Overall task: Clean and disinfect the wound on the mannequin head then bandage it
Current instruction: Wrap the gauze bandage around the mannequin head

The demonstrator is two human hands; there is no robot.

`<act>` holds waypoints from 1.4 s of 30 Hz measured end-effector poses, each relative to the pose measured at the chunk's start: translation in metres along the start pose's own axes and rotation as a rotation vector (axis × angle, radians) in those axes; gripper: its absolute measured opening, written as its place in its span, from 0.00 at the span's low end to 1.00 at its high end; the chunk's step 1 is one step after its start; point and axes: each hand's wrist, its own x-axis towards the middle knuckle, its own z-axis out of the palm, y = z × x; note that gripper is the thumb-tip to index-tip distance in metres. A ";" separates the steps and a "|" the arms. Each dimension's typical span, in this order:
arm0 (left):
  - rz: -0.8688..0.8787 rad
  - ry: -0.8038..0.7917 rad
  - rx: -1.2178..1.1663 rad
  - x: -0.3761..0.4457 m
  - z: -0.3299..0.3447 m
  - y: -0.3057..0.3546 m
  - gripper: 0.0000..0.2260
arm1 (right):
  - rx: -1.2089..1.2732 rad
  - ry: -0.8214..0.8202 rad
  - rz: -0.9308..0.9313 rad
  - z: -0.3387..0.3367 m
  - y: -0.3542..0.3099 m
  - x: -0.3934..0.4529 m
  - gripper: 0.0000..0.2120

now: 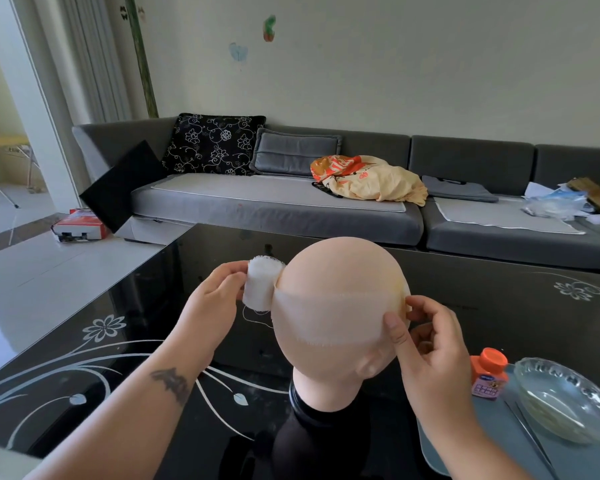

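A bald mannequin head [342, 268] stands on a black stand on the dark glass table, its back toward me. A band of thin white gauze [326, 320] lies across the back of the head. My left hand [215, 299] holds the white bandage roll [261, 284] against the head's left side. My right hand [426, 337] presses the gauze band onto the head's right side above the ear, thumb flat on the gauze. The wound is hidden from view.
An orange-capped bottle [489, 374], a glass dish [565, 396] and metal tweezers [527, 427] sit on a grey tray [499, 441] at the right. The black glass table [84, 358] carries white flower patterns. A grey sofa [291, 202] stands behind it.
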 end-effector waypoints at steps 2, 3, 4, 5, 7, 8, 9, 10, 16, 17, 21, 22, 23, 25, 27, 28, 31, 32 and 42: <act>-0.019 -0.009 -0.020 0.005 0.002 0.001 0.10 | -0.003 -0.002 -0.001 0.000 0.000 0.000 0.18; -0.031 -0.018 -0.031 0.008 0.004 0.001 0.10 | -0.004 -0.005 -0.003 0.000 0.000 0.000 0.18; -0.044 -0.029 -0.043 0.011 0.005 0.002 0.11 | -0.003 -0.007 -0.004 0.000 0.000 0.000 0.18; -0.058 -0.042 -0.055 0.014 0.008 0.002 0.13 | -0.002 -0.008 -0.002 -0.001 0.000 -0.001 0.18; -0.078 -0.074 -0.076 0.020 0.012 0.004 0.14 | -0.004 -0.005 0.005 -0.001 -0.001 -0.001 0.18; -0.081 -0.090 -0.089 0.023 0.014 0.005 0.15 | -0.004 -0.003 0.005 -0.001 -0.002 -0.001 0.18; -0.082 -0.107 -0.101 0.026 0.016 0.007 0.16 | -0.001 -0.003 0.005 -0.001 -0.002 0.000 0.17; -0.087 -0.129 -0.102 0.029 0.018 0.009 0.17 | 0.005 -0.005 0.004 -0.001 -0.002 0.000 0.16; -0.190 -0.106 0.102 0.046 0.029 0.027 0.31 | -0.003 -0.022 0.000 -0.001 0.002 0.000 0.18; -0.211 -0.105 0.116 0.049 0.031 0.029 0.31 | -0.002 -0.022 -0.001 -0.001 0.002 0.000 0.18; -0.285 -0.219 0.176 0.061 0.035 0.041 0.31 | 0.010 -0.025 0.004 -0.001 0.002 0.000 0.15; -0.275 -0.250 0.186 0.065 0.036 0.045 0.28 | 0.012 -0.028 0.006 -0.001 0.002 0.001 0.14; -0.266 -0.266 0.193 0.070 0.036 0.048 0.26 | 0.012 -0.033 0.008 -0.001 0.002 0.001 0.14; -0.257 -0.284 0.210 0.080 0.038 0.054 0.24 | 0.021 -0.036 0.026 -0.001 0.003 0.001 0.14; -0.248 -0.325 0.257 0.087 0.041 0.059 0.21 | 0.034 -0.031 0.048 -0.001 0.003 0.000 0.16; -0.244 -0.354 0.287 0.090 0.042 0.061 0.19 | 0.037 -0.029 0.054 -0.001 0.003 0.000 0.17; -0.275 -0.445 0.381 0.096 0.047 0.070 0.15 | 0.048 -0.028 0.068 0.000 0.004 -0.001 0.18; -0.311 -0.484 0.427 0.097 0.049 0.074 0.16 | 0.050 -0.029 0.073 0.000 0.005 0.000 0.18; -0.404 -0.638 0.860 0.104 0.075 0.104 0.13 | 0.053 -0.041 0.083 0.001 0.009 0.000 0.19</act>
